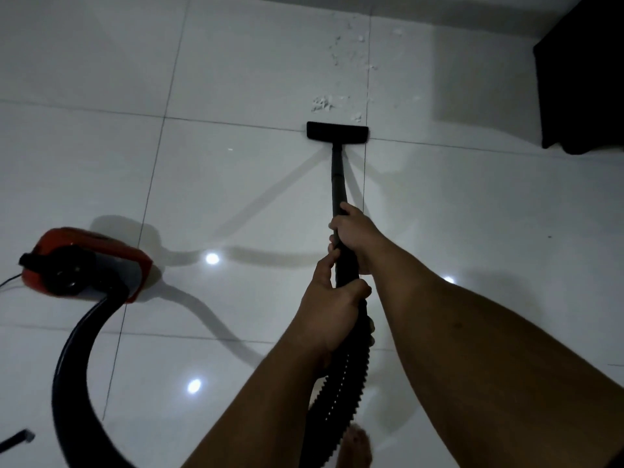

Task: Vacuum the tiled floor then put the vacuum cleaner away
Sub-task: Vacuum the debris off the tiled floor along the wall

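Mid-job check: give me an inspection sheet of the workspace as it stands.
Surface: glossy white tiled floor, lamp reflections.
Job's things: black floor nozzle flat on the tile; wand; ribbed hose; red canister vacuum at left.
Clutter: white debris ahead of the nozzle, uncollected.
Grippers: right hand and left hand grip the wand.
Cables: thin cord by the canister.
Surroundings: dark furniture upper right; dark object lower left.

Open floor (256, 62) is lying ahead and left of the nozzle (337, 132). A dark cabinet (587, 86) is blocking the right, while the canister (84, 261) and hose (72, 376) are crowding the near left.
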